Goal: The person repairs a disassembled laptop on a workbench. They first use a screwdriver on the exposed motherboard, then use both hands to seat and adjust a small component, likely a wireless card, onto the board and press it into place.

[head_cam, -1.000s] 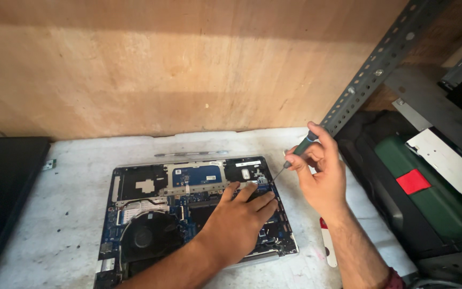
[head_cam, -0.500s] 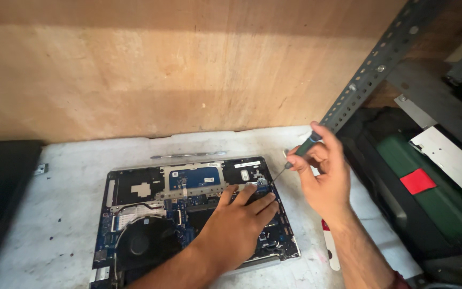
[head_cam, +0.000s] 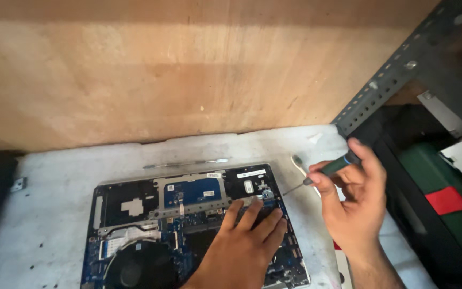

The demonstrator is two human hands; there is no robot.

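The fingers (head_cam: 252,217) of the left hand (head_cam: 241,246) lay spread and flat on the opened laptop base with its blue circuit board and black fan (head_cam: 188,225), which sat on the white, speckled counter (head_cam: 49,214); firm downward pressure there seemed wise to keep it from sliding. To the right, the right hand (head_cam: 356,206) pinched a slim green-handled screwdriver (head_cam: 324,172) between thumb and fingertips, its tip hovering just beside the base's far right corner, so it probably needed seating squarely before any turning.
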